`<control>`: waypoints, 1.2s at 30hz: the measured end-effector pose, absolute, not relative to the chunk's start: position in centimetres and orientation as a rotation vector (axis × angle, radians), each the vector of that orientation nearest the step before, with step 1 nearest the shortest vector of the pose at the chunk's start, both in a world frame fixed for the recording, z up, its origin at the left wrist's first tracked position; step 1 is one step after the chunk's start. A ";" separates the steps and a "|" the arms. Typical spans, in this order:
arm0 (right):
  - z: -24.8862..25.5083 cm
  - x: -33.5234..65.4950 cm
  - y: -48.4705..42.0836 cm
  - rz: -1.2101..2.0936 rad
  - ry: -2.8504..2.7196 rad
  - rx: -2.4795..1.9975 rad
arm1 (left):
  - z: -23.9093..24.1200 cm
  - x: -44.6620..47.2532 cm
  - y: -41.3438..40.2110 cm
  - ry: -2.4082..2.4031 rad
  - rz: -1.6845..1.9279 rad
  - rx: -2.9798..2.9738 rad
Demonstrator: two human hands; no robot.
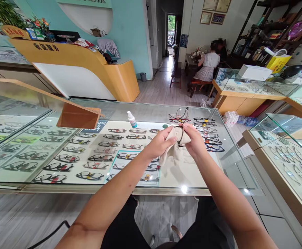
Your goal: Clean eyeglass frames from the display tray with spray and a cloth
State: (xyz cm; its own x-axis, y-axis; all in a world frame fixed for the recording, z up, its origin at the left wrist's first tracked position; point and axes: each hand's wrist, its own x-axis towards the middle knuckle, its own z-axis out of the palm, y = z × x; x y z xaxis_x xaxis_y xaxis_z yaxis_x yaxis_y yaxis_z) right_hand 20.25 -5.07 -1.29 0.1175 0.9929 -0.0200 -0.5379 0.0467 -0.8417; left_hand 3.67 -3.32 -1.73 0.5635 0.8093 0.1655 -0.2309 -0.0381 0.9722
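Both my hands meet above a glass display counter [226, 162]. My left hand [161, 142] pinches a beige cleaning cloth [173, 152] that hangs down below the fingers. My right hand [195, 138] is closed on the same cloth, wrapped round one lens of a pair of dark-framed glasses [182, 116]. The other lens sticks up above my fingers. A small white spray bottle [132, 119] with a teal label stands on the glass to the left of my hands.
Under the glass lie several rows of eyeglass frames [88, 162]. A wooden wedge-shaped stand [78, 117] sits at the left. Another glass case [291, 152] stands at the right. An orange reception desk [88, 65] is behind. People sit at a table [208, 65] in the back.
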 end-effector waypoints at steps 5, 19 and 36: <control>-1.4 19.6 -5.5 1.346 -0.833 -0.799 | -2.0 4.5 -3.2 0.664 1.033 1.271; 0.3 21.8 -5.6 1.277 -0.701 -0.744 | 0.2 1.3 -1.9 0.923 1.310 1.462; 0.3 23.4 -5.6 1.695 -0.982 -0.775 | 0.5 0.2 -1.6 0.896 1.454 2.314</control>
State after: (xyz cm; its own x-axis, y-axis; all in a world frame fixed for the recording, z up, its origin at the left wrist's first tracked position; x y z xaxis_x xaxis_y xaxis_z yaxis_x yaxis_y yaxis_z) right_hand 23.42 -5.57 0.26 -0.3063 0.9508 -0.0462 -0.4330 -0.1824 -0.8827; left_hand 0.22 -1.55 0.50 0.3071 0.6253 0.7174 0.3596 -0.7742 0.5209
